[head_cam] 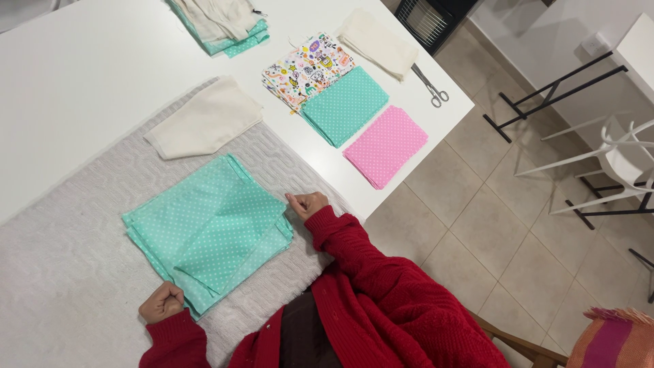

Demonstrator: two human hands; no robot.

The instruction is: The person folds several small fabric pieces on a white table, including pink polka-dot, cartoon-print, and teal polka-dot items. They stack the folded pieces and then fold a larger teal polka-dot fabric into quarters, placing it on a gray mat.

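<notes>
Mint-green cotton with small white dots, a fabric stack (pixel 204 232), lies squared on a grey textured mat (pixel 61 266) atop the white surface (pixel 82 75); its top piece sits askew. Left hand (pixel 162 302) is fisted, pinching the stack's near corner. Right hand (pixel 306 203) is curled, fingertips at the far-right corner. Beyond lie a cream cloth (pixel 204 123), folded pink fabric (pixel 385 145) and scissors (pixel 430 86).

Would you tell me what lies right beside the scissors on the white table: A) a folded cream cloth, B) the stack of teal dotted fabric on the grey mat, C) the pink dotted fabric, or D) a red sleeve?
A: the scissors lie right next to the folded cream cloth near the table's far corner.
</notes>
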